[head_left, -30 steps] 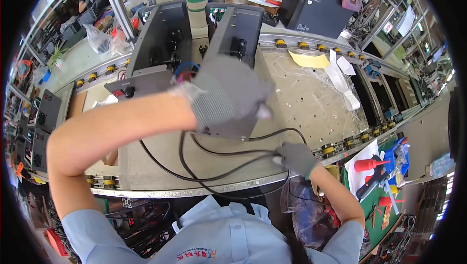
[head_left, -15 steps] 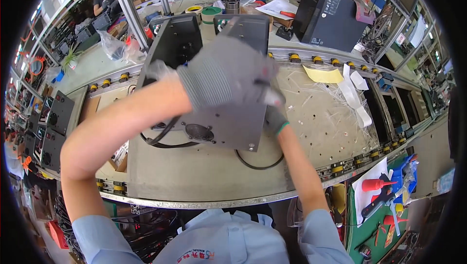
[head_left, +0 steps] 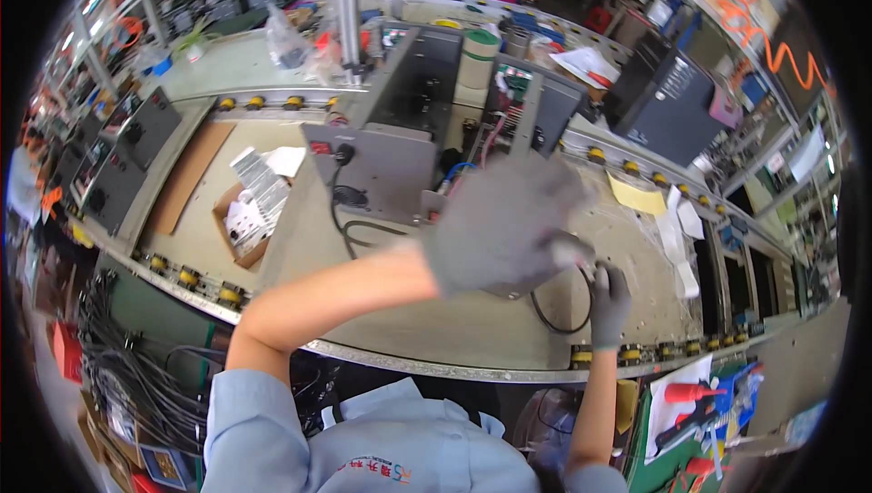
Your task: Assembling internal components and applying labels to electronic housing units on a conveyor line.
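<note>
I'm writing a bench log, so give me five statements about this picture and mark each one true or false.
1. The left hand and right hand both wear grey. True.
2. The yellow paper lies left of the grey casings. False: it lies to their right.
3. A black cable curves beside the right hand. True.
4. Red bottles lie at the upper left. False: they are at the lower right.
5. An open cardboard box sits left of the casings. True.
</note>
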Tool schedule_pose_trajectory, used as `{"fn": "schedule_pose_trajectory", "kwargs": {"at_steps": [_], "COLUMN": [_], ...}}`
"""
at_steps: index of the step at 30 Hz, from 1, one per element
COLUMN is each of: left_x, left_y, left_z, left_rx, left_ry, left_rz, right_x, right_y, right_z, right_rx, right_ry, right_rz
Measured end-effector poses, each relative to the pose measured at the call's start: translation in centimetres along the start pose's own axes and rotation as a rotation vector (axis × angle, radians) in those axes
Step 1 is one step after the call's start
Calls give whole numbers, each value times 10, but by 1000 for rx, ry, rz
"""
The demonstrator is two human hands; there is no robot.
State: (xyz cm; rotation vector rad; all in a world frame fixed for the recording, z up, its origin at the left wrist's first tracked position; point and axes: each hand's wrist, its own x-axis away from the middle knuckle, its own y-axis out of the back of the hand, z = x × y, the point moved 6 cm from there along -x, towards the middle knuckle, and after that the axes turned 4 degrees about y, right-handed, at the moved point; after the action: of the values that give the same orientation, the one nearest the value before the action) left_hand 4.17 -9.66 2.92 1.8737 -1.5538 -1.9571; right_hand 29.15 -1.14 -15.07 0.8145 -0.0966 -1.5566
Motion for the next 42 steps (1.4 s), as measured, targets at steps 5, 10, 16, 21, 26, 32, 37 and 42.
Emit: {"fn": "schedule_pose_trajectory", "kwargs": {"at_steps": [5, 10, 16, 21, 26, 32, 37, 42], "left_x": [137, 240, 211, 225, 243, 239, 205, 175], "left_y": [116, 45, 17, 26, 8, -17, -63, -97], "left_z": [160, 257, 237, 192, 160, 155, 127, 108], "left_rx": [121, 682, 858, 793, 1023, 680, 872, 883], "left_ry": [704, 976, 1003, 1025, 948, 926, 933, 916], "left_rz": [-775, -489, -444, -377, -455, -485, -330, -352], "right_x": [80, 66, 43, 36, 32, 23, 17, 5], "right_y": [13, -39, -99, -82, -67, -46, -10, 12], "right_z": [-12, 112, 55, 1, -73, -40, -65, -42], "right_rx": [11, 169, -290, -422, -413, -346, -307, -353], "right_ry": [-63, 282, -84, -58, -92, 103, 86, 32], "right_rz": [-21, -100, 59, 24, 2, 7, -23, -257]}}
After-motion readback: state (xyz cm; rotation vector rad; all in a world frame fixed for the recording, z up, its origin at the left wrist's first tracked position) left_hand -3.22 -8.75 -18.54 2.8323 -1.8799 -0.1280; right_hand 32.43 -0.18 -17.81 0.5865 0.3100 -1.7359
